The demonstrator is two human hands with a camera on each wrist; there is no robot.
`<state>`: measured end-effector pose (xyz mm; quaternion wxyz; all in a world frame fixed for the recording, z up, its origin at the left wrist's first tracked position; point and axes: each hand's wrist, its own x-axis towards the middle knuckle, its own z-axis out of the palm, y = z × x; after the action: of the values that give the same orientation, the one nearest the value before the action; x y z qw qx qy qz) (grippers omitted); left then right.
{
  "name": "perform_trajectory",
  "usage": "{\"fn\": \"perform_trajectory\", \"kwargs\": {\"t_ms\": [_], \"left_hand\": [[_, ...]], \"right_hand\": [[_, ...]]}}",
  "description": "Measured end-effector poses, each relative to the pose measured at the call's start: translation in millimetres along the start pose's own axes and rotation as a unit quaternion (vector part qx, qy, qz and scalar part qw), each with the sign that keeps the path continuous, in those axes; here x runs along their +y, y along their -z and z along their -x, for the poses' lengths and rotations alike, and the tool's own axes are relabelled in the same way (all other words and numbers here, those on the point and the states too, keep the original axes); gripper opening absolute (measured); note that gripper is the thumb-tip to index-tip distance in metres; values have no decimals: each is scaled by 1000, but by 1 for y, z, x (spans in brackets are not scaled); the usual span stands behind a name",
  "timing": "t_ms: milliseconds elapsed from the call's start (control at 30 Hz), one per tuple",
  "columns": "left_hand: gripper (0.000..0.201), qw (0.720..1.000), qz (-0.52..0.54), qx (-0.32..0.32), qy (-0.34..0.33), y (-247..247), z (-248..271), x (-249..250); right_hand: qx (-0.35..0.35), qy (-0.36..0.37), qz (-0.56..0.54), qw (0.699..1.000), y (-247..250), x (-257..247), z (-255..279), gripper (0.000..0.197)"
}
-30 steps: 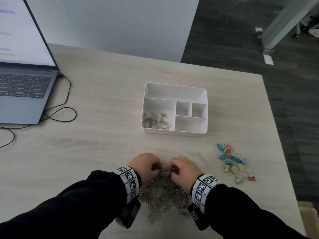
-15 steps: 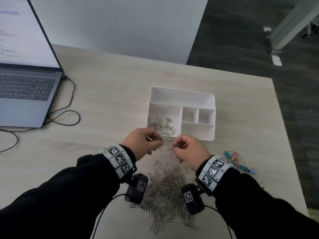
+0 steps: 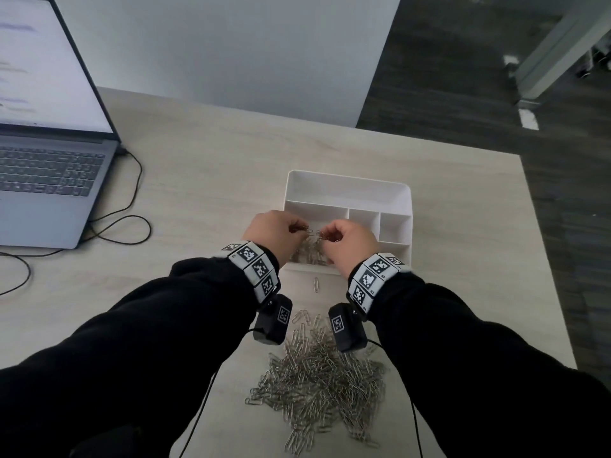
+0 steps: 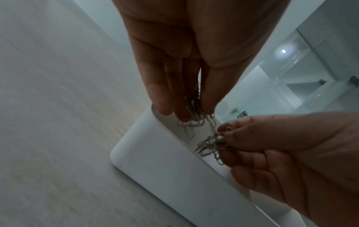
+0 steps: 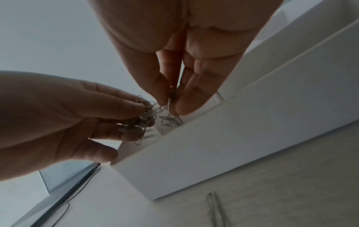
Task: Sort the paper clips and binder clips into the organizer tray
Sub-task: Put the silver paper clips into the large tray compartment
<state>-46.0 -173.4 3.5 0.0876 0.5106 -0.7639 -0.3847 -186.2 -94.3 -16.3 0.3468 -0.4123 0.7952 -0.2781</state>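
Note:
The white organizer tray [image 3: 347,190] stands mid-table. Both hands hover over its near left compartment, where silver paper clips [image 3: 309,254] lie. My left hand [image 3: 277,231] pinches a small bunch of paper clips [image 4: 196,110] between thumb and fingertips. My right hand [image 3: 347,241] pinches another bunch [image 4: 210,145], close beside the left. A big heap of loose paper clips [image 3: 320,385] lies on the table near me, between my forearms. One stray clip [image 3: 316,284] lies just in front of the tray. The binder clips are out of sight.
An open laptop [image 3: 43,133] sits at the far left, with a black cable [image 3: 132,206] looping on the table beside it. The table's right edge [image 3: 545,252] drops to dark floor. The tray's other compartments [image 3: 393,223] hold nothing.
Both hands rose from the clip heap with pinched bunches and moved forward; they now hang over the tray's near left compartment. One clip lies dropped before the tray.

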Motion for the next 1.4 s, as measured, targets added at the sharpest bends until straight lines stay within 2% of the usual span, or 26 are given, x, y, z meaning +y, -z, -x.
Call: {"fn": "perform_trajectory", "kwargs": {"t_ms": [133, 267, 367, 433, 500, 567, 733, 833, 900, 967, 1033, 1100, 1167, 1233, 1300, 1400], "left_hand": [[24, 999, -49, -17, -17, 1, 4, 0], [24, 997, -56, -39, -39, 4, 18, -3], [21, 998, -21, -27, -44, 6, 36, -10], [18, 999, -12, -25, -38, 5, 51, -18], [18, 999, -12, -45, -12, 0, 66, -28], [24, 997, -38, -70, 1, -10, 81, -39], [54, 972, -169, -163, -1, -34, 108, -59], [64, 960, -222, -169, -16, -46, 119, -61], [64, 957, -242, -159, -25, -53, 122, -56], [63, 949, -266, -159, -48, -61, 123, -49], [63, 941, -282, -173, -75, -69, 127, -46], [67, 935, -284, -193, -89, -75, 133, -45], [72, 929, -287, -209, -104, -79, 141, -45], [80, 924, -291, -218, -120, -80, 149, -45], [95, 927, -294, -200, -118, -79, 155, -46], [118, 931, -316, -169, -69, -76, 159, -48]], "right_hand": [[-8, 22, 17, 1000, 3, 4, 6, 20], [-9, 82, 51, 995, 14, 4, 32, 14], [-70, 129, 122, 982, 12, 11, 58, 15], [-143, 126, 204, 960, 5, 22, 67, 29], [-214, 123, 283, 927, -5, 35, 71, 51], [-245, 141, 336, 898, -13, 45, 75, 64], [-295, 209, 370, 856, -11, 64, 95, 71], [-314, 250, 365, 840, -8, 74, 109, 71], [-307, 255, 344, 850, -5, 78, 118, 70], [-265, 233, 321, 879, -2, 84, 126, 69], [-192, 184, 316, 911, 3, 93, 133, 69], [-152, 110, 334, 924, 8, 101, 138, 81], [-164, 50, 346, 923, 11, 110, 144, 100], [-187, 25, 338, 922, 12, 116, 151, 110], [-199, 24, 320, 926, 11, 119, 156, 111], [-203, 35, 301, 931, 6, 117, 160, 105]]}}
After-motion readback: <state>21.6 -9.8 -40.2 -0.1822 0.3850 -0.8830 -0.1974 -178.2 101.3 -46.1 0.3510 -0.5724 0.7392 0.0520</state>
